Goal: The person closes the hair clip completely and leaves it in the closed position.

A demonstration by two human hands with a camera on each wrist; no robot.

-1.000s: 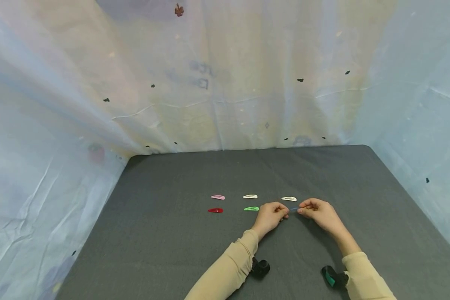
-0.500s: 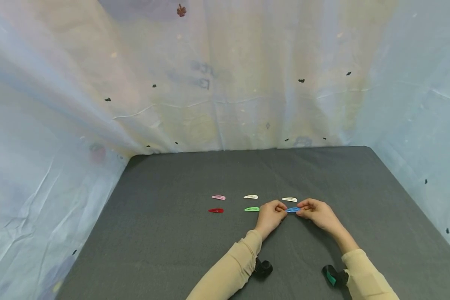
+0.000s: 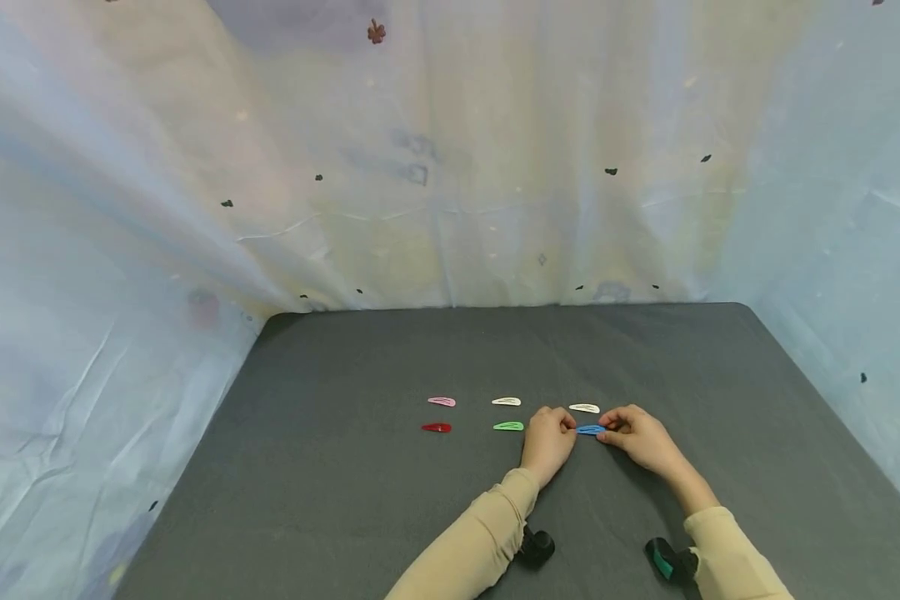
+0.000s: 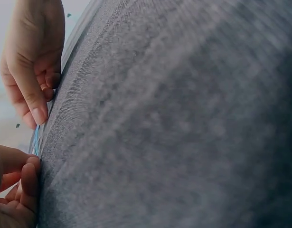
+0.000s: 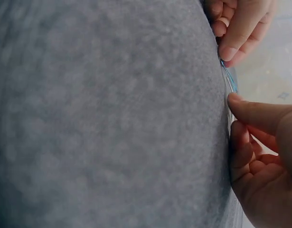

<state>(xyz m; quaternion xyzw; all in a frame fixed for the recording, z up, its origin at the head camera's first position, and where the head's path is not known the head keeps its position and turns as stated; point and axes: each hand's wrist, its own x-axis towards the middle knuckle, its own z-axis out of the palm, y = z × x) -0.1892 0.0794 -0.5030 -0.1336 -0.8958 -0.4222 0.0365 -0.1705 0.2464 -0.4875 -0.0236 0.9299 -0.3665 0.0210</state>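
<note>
A blue snap hair clip [image 3: 590,430] lies face up, low at the dark cloth, between both hands. My left hand [image 3: 549,442] pinches its left end with thumb and fingertips. My right hand [image 3: 642,439] pinches the right end between thumb and forefinger. In the left wrist view the clip [image 4: 36,140] shows as a thin blue strip between the two hands. A white hair clip [image 3: 584,408] lies just beyond the blue one. Left of my left hand is a green hair clip [image 3: 508,426].
Farther left lie a red hair clip [image 3: 437,427], a pink one [image 3: 442,402] and a cream one [image 3: 506,402], forming two rows with the others. Grey cloth [image 3: 345,500] covers the table. Pale patterned curtains [image 3: 480,167] enclose the back and sides.
The blue hair clip has turned from edge-on to face up between the hands. My left hand has rotated slightly, its knuckles now higher. The head view has tilted a little.
</note>
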